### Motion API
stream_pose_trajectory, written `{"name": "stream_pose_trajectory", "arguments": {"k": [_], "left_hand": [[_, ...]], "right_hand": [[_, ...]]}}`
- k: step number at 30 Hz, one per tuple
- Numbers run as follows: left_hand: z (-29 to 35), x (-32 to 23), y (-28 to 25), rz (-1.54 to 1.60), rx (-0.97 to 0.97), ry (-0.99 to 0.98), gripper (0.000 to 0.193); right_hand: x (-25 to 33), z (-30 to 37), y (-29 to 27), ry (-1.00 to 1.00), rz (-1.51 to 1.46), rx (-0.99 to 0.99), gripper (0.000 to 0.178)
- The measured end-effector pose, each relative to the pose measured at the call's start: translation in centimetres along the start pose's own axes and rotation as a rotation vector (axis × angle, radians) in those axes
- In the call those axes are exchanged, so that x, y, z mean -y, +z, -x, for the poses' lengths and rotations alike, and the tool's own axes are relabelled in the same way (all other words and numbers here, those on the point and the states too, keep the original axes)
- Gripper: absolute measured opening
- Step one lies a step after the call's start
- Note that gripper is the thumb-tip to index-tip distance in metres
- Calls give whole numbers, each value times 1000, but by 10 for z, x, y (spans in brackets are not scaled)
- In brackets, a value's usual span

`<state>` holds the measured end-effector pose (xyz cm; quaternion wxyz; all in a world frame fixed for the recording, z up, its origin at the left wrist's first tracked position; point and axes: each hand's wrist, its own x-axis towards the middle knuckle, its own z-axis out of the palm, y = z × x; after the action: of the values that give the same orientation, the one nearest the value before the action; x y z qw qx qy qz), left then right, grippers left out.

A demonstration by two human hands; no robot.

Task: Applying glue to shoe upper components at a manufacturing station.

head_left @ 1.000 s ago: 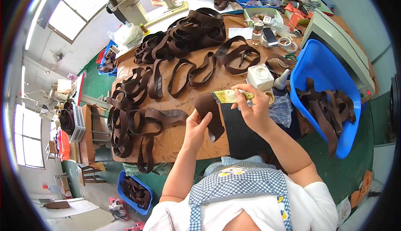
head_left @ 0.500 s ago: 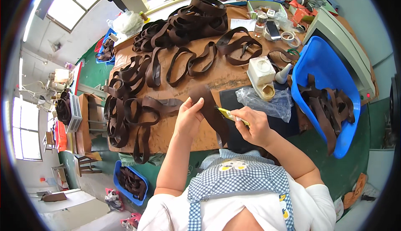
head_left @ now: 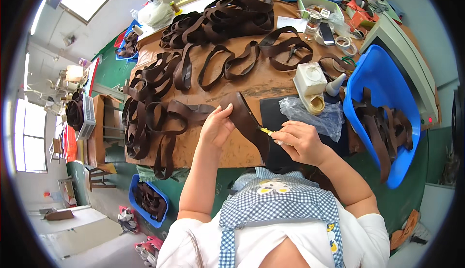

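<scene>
Between thumb and fingers my left hand (head_left: pixel 217 126) grips the upper end of a wide dark brown strip (head_left: pixel 248 123). The strip curves down to the right over the table edge in front of my apron. My right hand (head_left: pixel 301 141) is closed on a slim yellow tool (head_left: pixel 266 131) with a dark tip; its exact kind is too small to make out. That tip touches or nearly touches the strip's right edge. Further dark brown strips (head_left: pixel 169 118) lie in loops left of my left hand, and a large heap of strips (head_left: pixel 237 18) sits at the back.
Beyond my right hand are a crumpled clear plastic bag (head_left: pixel 310 115), a white container (head_left: pixel 310 79) and a small round pot (head_left: pixel 317 104). At the right a tilted blue basket (head_left: pixel 382 74) holds strips. Another blue basket (head_left: pixel 163 202) stands on the green floor.
The strip has turned so that its edge faces up more. My right hand and the tool have shifted slightly right along with the view. Both hands keep their hold.
</scene>
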<state>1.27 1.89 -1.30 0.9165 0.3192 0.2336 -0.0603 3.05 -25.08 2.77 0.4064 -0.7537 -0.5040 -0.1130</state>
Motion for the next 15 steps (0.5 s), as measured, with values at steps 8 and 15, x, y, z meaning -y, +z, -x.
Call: {"name": "stream_pose_trajectory", "arguments": {"k": [8, 15], "left_hand": [[1, 10, -43, 56, 9, -22, 15], [34, 2, -70, 104, 5, 43, 31]], "right_hand": [[-2, -7, 0, 87, -59, -8, 21], [2, -44, 20, 30, -238, 62, 27]]}}
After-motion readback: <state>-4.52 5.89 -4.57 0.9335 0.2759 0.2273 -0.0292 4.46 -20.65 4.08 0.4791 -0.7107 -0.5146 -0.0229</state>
